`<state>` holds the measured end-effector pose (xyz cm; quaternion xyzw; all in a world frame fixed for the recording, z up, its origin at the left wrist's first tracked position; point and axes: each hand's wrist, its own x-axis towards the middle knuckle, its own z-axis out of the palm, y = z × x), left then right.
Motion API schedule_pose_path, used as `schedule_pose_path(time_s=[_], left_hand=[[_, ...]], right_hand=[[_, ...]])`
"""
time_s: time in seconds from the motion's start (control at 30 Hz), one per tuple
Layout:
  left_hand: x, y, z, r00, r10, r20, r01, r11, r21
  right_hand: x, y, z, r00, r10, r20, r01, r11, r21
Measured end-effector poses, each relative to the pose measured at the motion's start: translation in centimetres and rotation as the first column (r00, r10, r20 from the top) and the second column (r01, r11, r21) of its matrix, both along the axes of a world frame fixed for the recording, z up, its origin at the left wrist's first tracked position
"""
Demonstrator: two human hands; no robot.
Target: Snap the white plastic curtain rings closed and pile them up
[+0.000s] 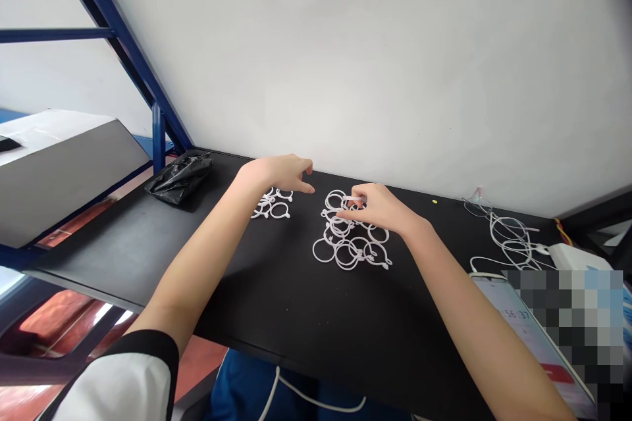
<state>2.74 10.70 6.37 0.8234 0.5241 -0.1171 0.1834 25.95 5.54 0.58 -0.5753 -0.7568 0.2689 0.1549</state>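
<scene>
My right hand (378, 206) is over the larger pile of white plastic rings (342, 235), its thumb and fingers pinched on a white plastic ring (353, 198). These rings are thin, and several carry a small eyelet or knob at the edge. Farther left, my left hand (289, 172) hovers in the air with thumb and forefinger apart and nothing visible between them. Below and behind it lies a smaller group of white rings (280, 216), partly hidden by my left hand and wrist.
A crumpled black plastic bag (182, 179) lies at the table's left. On the right are tangled white cables (511, 237), a white box (575, 256) and a phone (518, 322) near my right forearm. The black table (286, 302) meets a white wall (345, 66); a blue metal frame (123, 46) rises left.
</scene>
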Motion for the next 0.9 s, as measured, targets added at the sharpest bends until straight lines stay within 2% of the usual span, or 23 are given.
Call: schedule_pose_path(time_s=[0.3,0.43,0.53,0.67,0.73,0.9], left_hand=[[0.0,0.1,-0.1,0.999,-0.026,0.020,0.026,0.999,0.019],[0.9,0.0,-0.9,0.984,-0.130,0.118,0.122,0.989,0.078],[2.3,-0.3,-2.0,0.927,-0.282,0.247,0.255,0.958,0.134],[3.8,-0.4,-3.2,0.777,-0.476,0.412,0.403,0.879,0.256],[4.1,-0.3,-3.4,0.769,-0.488,0.413,0.403,0.871,0.280],[3.6,0.1,-3.0,0.818,-0.427,0.385,0.299,0.888,0.350]], right_hand=[[0.4,0.4,-0.2,1.000,-0.014,-0.014,0.015,0.999,0.037],[0.4,0.3,0.0,0.998,-0.014,-0.067,0.021,0.994,0.104],[0.1,0.2,0.2,0.994,0.010,-0.111,0.007,0.988,0.153],[-0.1,-0.1,0.6,0.985,0.050,-0.165,-0.018,0.981,0.191],[-0.1,-0.2,0.9,0.980,0.060,-0.188,-0.020,0.978,0.208],[0.3,-0.1,1.1,0.983,0.036,-0.180,0.010,0.969,0.246]])
